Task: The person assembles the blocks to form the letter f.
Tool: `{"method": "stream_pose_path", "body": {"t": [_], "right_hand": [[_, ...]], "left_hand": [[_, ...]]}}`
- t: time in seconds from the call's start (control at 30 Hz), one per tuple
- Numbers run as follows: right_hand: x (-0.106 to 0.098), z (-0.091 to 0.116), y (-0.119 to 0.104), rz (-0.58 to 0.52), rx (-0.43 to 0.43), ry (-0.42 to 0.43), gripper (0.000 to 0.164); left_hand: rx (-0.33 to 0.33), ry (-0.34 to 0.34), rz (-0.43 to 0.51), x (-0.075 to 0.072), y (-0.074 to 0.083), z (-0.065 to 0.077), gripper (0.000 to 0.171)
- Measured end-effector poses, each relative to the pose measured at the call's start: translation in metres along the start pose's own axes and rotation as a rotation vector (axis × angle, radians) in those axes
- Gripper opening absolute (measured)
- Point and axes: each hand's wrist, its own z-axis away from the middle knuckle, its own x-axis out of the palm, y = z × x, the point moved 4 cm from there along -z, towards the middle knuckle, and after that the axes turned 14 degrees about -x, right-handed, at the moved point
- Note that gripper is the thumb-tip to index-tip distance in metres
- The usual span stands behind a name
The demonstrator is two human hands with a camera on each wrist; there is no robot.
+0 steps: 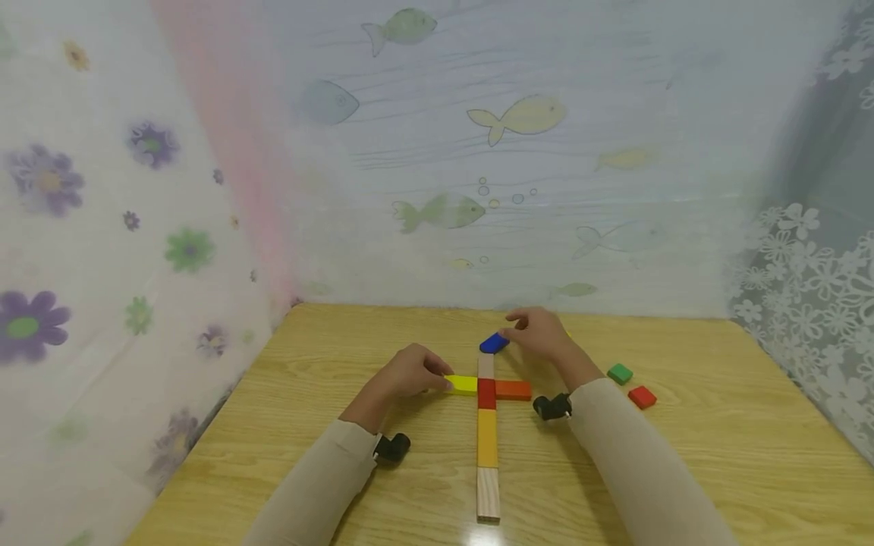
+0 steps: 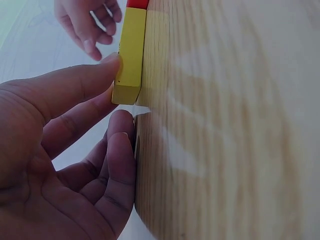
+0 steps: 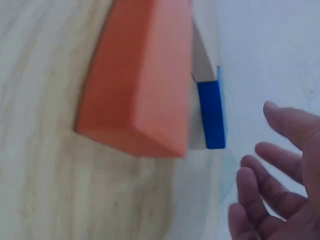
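Note:
A cross of flat wooden blocks lies on the table, with a red block point(image 1: 486, 393) at its middle. My left hand point(image 1: 414, 370) pinches the outer end of the yellow block point(image 1: 464, 385), thumb and index finger against it. The left wrist view shows the thumb on the yellow block's point(image 2: 131, 50) edge. At the far end, a blue block point(image 1: 495, 343) lies slanted against a plain wood block point(image 1: 485, 366). My right hand point(image 1: 539, 334) hovers by the blue block; in the right wrist view its loosely bent fingers are apart from the blue block point(image 3: 213, 115) and hold nothing.
An orange block point(image 1: 514, 390) forms the cross's right arm. An amber block point(image 1: 487, 438) and another plain block point(image 1: 488, 493) run toward me. Loose green point(image 1: 620, 373) and red point(image 1: 642, 396) blocks lie at right. A patterned curtain point(image 1: 437, 167) hangs behind the table.

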Motion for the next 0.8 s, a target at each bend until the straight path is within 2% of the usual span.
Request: {"method": "stream_pose_path", "body": {"t": [0.23,0.47,0.8], "right_hand": [[-0.020,0.009,0.006,-0.008,-0.011,0.106,0.049],[-0.034,0.026,0.021,-0.005,0.041,0.200,0.052],[-0.036,0.052,0.042,-0.255,0.257,0.359,0.061]], "left_hand": [[-0.004,-0.003,-0.007,0.000,0.001,0.000,0.022],[0.001,-0.007,0.002,0.001,0.002,0.002,0.022],[0.002,-0.008,0.021,0.000,-0.001,0.001,0.022]]}}
